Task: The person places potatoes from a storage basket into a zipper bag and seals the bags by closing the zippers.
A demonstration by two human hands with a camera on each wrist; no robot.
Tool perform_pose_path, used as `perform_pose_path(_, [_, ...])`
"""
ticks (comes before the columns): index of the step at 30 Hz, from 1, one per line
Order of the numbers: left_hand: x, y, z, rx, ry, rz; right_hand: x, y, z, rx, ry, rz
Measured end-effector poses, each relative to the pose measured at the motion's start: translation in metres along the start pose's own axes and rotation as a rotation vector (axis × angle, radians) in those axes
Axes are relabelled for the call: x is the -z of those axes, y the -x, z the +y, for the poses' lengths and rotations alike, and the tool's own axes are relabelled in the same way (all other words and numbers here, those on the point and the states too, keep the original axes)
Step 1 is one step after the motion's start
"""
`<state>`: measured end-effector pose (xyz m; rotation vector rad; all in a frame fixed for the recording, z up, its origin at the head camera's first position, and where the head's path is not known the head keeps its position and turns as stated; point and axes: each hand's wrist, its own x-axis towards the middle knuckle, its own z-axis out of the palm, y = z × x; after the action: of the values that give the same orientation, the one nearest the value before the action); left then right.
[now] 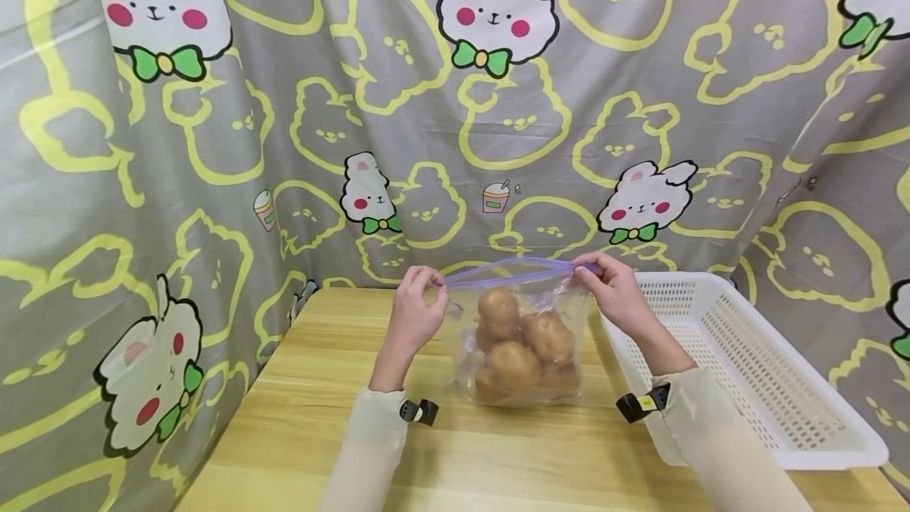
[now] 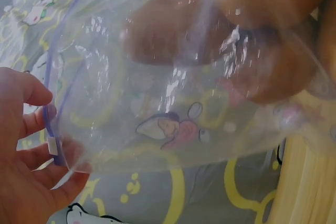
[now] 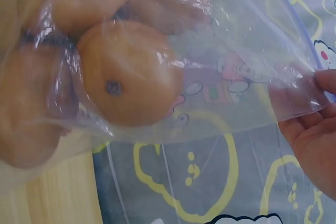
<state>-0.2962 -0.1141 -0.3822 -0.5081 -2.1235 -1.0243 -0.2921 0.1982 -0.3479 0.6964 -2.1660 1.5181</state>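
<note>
A clear zip-top bag (image 1: 462, 338) with a purple zip strip stands upright on the table, its mouth parted in the middle. Inside are several round, smooth brown items (image 1: 515, 366) that look like potatoes or brown pears; one of these brown items (image 3: 131, 74) bears a dark spot. My left hand (image 1: 419, 306) pinches the left end of the zip strip, near a small white slider (image 2: 52, 146) on it. At the opposite corner, my right hand (image 1: 614, 291) grips the strip between thumb and fingers. The bag's film (image 3: 226, 114) hangs slack between the hands.
A white perforated plastic basket (image 1: 803, 461) lies on the table to the right, partly behind my right forearm. The wooden table (image 1: 284, 433) ends at a grey patterned curtain (image 1: 426, 125) behind and at the left. Both wrists carry small black cameras (image 1: 643, 403).
</note>
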Motion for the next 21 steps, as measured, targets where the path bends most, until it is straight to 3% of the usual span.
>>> perform_pose_path(3, [0.0, 0.002, -0.001, 0.028, 0.015, -0.001, -0.001, 0.001, -0.003, -0.004, -0.023, 0.012])
perform_pose_path(7, [0.001, 0.004, -0.002, 0.046, 0.009, -0.001, 0.002, 0.0, 0.014, -0.023, -0.075, 0.01])
perform_pose_path(11, [0.004, 0.002, 0.0, 0.028, -0.006, 0.003, 0.005, 0.0, 0.017, -0.021, -0.14, 0.019])
perform_pose_path(18, [0.009, -0.006, 0.009, -0.065, 0.013, 0.108, 0.011, -0.002, 0.01, -0.024, -0.18, 0.044])
perform_pose_path(21, [0.01, -0.008, 0.012, -0.045, 0.076, 0.142, 0.014, -0.004, 0.009, -0.042, -0.132, 0.058])
